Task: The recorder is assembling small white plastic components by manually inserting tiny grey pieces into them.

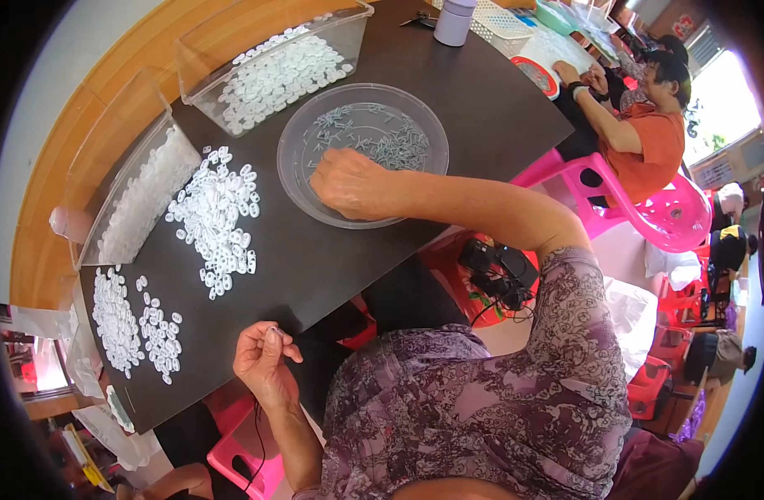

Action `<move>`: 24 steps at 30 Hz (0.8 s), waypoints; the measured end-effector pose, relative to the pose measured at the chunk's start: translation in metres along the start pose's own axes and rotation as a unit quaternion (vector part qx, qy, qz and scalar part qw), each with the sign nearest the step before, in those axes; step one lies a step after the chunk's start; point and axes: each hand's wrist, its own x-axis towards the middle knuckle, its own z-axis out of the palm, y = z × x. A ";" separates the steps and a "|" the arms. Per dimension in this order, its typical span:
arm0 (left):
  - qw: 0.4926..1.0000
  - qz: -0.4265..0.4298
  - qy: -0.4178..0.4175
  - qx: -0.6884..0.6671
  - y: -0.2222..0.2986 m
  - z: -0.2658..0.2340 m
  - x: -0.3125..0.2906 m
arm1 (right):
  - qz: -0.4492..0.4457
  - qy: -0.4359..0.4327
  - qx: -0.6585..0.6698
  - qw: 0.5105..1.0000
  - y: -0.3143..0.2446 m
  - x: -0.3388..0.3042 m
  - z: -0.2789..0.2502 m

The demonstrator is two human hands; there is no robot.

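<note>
My right hand (349, 185) reaches over the near left rim of a round clear plastic tray (436, 142). Its fingers are curled down and closed, and the fingertips are hidden behind the hand. Small grey pins (394, 150) lie scattered in that tray, thickest on its right side. At the table's near edge my left hand (267, 365) is raised, thumb and forefinger pinched together. Whatever sits in that pinch is too small to make out. Left of the tray lies a pile of small white oval plastic pieces (219, 200) with holes.
Two more groups of white pieces (115, 321) lie at the table's left end. Clear bins (274, 75) (136, 187) of white pieces line the far left edge. A lavender bottle (455, 21) stands at the back. Beyond a pink chair (599, 187), a person in orange (653, 142) works at another table.
</note>
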 end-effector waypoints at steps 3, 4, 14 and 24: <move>1.000 0.002 0.000 -0.003 0.000 0.000 0.000 | 0.021 0.025 0.021 0.999 0.001 -0.001 0.005; 1.000 0.003 -0.001 0.001 0.000 0.000 0.001 | 0.042 0.042 0.043 0.997 0.003 -0.001 0.006; 0.999 -0.028 -0.026 -0.020 0.002 0.000 0.001 | 0.230 0.131 0.384 0.885 0.004 -0.023 -0.024; 0.997 -0.033 -0.050 -0.044 0.003 0.033 0.003 | 0.276 0.069 0.646 0.709 -0.060 -0.031 -0.045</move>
